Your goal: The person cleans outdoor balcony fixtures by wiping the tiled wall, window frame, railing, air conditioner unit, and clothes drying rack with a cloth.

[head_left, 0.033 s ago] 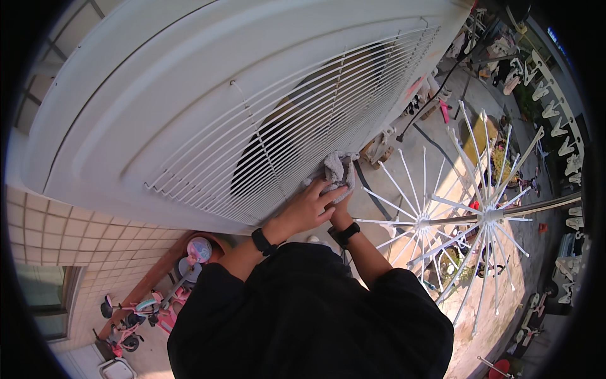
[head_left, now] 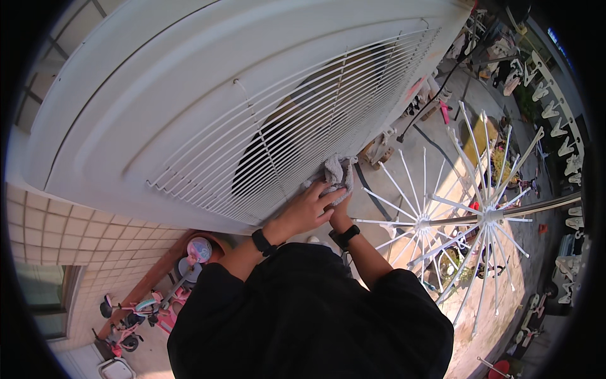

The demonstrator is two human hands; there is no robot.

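Note:
A crumpled grey cloth (head_left: 339,170) is bunched between my two hands, close against the lower edge of a white outdoor air-conditioner unit (head_left: 126,120). My left hand (head_left: 305,210) has its fingers curled over the cloth's near side. Beneath and to the right, my right hand (head_left: 341,213) holds the cloth from below, its fingers mostly hidden by the cloth and the left hand. Just beyond them is the unit's white wire grille (head_left: 297,142), with a dark round fan opening behind the bars. Each wrist wears a black band.
White spoked drying racks (head_left: 489,215) on a metal pole stand close at my right. Several white clips (head_left: 558,129) hang along the far right. Pink children's bikes (head_left: 129,316) are at lower left by the tiled wall (head_left: 69,237). Shoes (head_left: 379,148) lie beyond the unit.

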